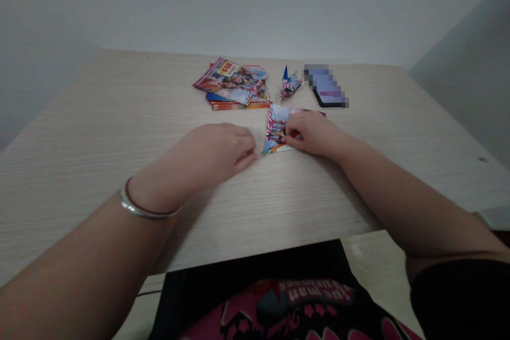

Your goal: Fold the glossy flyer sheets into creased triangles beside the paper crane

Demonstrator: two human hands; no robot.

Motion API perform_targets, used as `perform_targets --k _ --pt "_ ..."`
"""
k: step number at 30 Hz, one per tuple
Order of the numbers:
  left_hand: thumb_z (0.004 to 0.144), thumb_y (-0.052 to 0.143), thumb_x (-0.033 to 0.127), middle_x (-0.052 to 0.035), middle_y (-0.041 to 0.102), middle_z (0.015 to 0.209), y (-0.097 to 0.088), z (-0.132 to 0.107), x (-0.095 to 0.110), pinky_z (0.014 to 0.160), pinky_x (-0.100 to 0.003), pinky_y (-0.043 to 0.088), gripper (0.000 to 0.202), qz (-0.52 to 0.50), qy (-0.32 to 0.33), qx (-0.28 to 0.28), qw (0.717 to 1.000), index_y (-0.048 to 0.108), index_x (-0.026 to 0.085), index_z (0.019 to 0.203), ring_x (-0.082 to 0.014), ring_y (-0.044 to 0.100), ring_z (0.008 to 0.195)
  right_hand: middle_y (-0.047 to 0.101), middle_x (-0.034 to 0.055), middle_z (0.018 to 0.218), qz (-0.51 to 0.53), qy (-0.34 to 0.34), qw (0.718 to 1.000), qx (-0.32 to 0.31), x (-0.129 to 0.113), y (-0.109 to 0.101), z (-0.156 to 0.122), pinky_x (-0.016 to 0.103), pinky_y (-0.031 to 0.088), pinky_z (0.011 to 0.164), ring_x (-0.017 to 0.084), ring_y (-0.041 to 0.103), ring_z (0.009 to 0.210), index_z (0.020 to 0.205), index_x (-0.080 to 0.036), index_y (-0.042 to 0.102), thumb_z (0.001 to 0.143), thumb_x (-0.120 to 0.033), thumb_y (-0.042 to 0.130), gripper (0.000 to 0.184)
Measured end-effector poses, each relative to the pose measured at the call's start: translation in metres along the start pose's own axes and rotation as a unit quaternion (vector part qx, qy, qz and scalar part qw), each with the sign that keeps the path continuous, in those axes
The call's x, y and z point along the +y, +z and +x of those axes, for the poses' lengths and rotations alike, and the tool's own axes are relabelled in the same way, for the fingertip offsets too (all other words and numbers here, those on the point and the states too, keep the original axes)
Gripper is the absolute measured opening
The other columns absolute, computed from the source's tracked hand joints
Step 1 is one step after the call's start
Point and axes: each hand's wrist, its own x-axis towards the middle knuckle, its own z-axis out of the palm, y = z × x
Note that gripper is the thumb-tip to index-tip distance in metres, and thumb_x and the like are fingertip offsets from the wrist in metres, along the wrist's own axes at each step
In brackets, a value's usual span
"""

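Note:
A colourful printed sheet of paper (pixel 274 122) lies on the table, its lower edge showing an orange and white strip. My right hand (pixel 314 132) rests over its right part, fingers curled and pinching at the paper. Just left of the sheet's lower left corner is my left hand (pixel 223 151), with a silver bangle (pixel 137 207) on the wrist. Its fingers are bent and pressed together; whether they grip the corner is hidden. Beyond the sheet stands a folded paper piece (pixel 290 86) with a pointed blue tip.
At the back of the light wood table (pixel 99 117) lies a stack of printed leaflets (pixel 235 82), fanned unevenly. A phone (pixel 329 87), partly blurred out, lies to the right of the folded piece. The wall (pixel 247 5) rises behind the table's far edge.

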Motion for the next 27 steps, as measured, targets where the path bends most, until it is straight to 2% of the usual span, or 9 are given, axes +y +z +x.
perform_targets --k 2,4,6,11,16,20,23,27 --pt "0.108 0.043 0.033 -0.0118 0.077 0.112 0.0 0.003 0.003 0.098 -0.038 0.055 0.037 -0.005 -0.003 -0.011 1.0 0.074 0.015 0.111 -0.0243 0.072 0.103 0.072 0.0084 0.088 -0.004 0.005 1.0 -0.001 0.0 0.0 -0.001 0.034 0.039 0.079 0.022 0.061 0.084 0.081 -0.019 0.07 0.098 -0.037 0.059 0.028" --pt "0.108 0.048 0.036 -0.0126 0.071 0.137 0.003 0.005 0.006 0.113 -0.039 0.049 0.04 -0.034 0.023 0.001 0.999 0.066 0.015 0.137 -0.025 0.066 0.126 0.072 0.0087 0.088 -0.013 0.012 1.0 -0.002 -0.001 0.0 -0.002 0.034 0.039 0.078 0.022 0.061 0.084 0.083 -0.018 0.07 0.098 -0.037 0.06 0.026" --pt "0.107 0.051 0.032 -0.0128 0.066 0.147 0.008 0.006 0.007 0.12 -0.04 0.044 0.043 -0.041 0.051 -0.012 0.998 0.062 0.015 0.145 -0.0249 0.062 0.135 0.072 0.0091 0.089 -0.019 0.012 1.0 -0.002 -0.002 0.0 -0.002 0.034 0.039 0.078 0.022 0.061 0.084 0.084 -0.018 0.071 0.098 -0.036 0.059 0.026" --pt "0.105 0.056 0.029 -0.0137 0.067 0.145 0.017 0.005 0.007 0.119 -0.045 0.046 0.04 -0.007 0.057 -0.022 0.998 0.067 0.015 0.141 -0.0289 0.062 0.135 0.071 0.009 0.089 0.007 0.001 1.0 0.015 -0.002 0.0 -0.002 0.034 0.039 0.079 0.021 0.06 0.085 0.084 -0.018 0.07 0.098 -0.037 0.058 0.026" --pt "0.102 0.06 0.028 -0.0148 0.068 0.143 0.021 0.004 0.009 0.117 -0.044 0.048 0.035 0.021 0.062 -0.01 0.998 0.069 0.012 0.133 -0.0296 0.062 0.134 0.069 0.0086 0.087 0.067 -0.004 0.998 0.003 0.01 -0.004 -0.005 0.033 0.039 0.073 0.021 0.058 0.08 0.082 -0.018 0.069 0.094 -0.035 0.058 0.023" --pt "0.102 0.063 0.037 -0.018 0.064 0.149 0.027 0.005 0.009 0.12 -0.045 0.045 0.045 0.033 0.062 -0.005 0.998 0.064 0.009 0.137 -0.0327 0.057 0.141 0.069 0.0087 0.089 0.098 -0.003 0.995 0.014 0.018 -0.002 -0.006 0.034 0.041 0.074 0.022 0.059 0.081 0.079 -0.019 0.067 0.091 -0.037 0.061 0.022" --pt "0.103 0.062 0.043 -0.0171 0.066 0.145 0.027 0.004 0.011 0.118 -0.051 0.046 0.047 0.06 0.046 -0.02 0.997 0.064 0.011 0.137 -0.0361 0.059 0.138 0.07 0.0095 0.092 0.096 -0.022 0.994 0.051 0.019 0.003 -0.002 0.037 0.045 0.081 0.025 0.061 0.088 0.081 -0.02 0.068 0.091 -0.038 0.065 0.021" --pt "0.102 0.064 0.046 -0.0184 0.067 0.144 0.024 0.003 0.015 0.118 -0.055 0.044 0.05 0.085 0.017 -0.013 0.996 0.064 0.01 0.136 -0.0378 0.059 0.137 0.069 0.0111 0.103 0.094 -0.038 0.985 0.142 0.019 0.016 0.005 0.043 0.048 0.094 0.028 0.063 0.101 0.085 -0.021 0.07 0.09 -0.037 0.07 0.016"
